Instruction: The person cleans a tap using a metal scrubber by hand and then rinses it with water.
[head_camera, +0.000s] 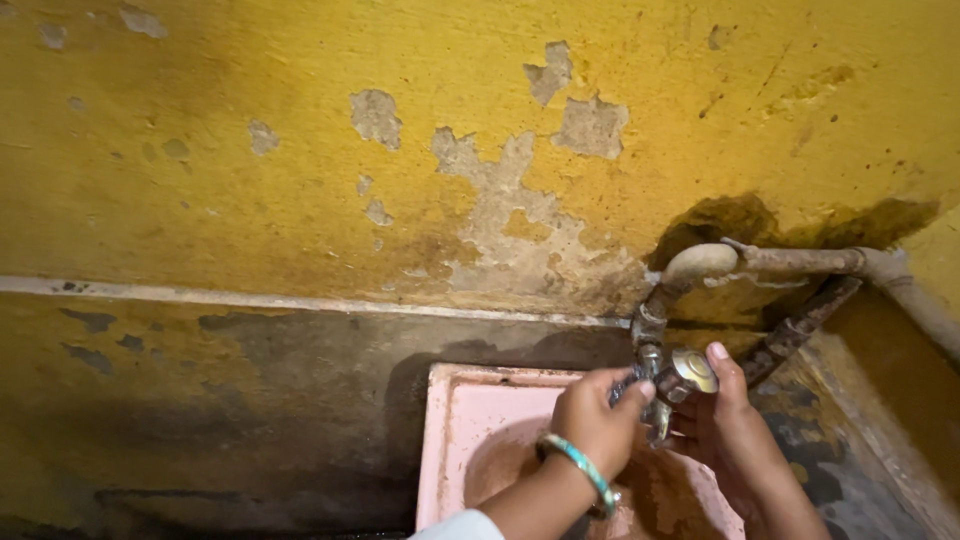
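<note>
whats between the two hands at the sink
In the head view, the metal tap sits between the left hand and right hand, above the pink sink.
</note>
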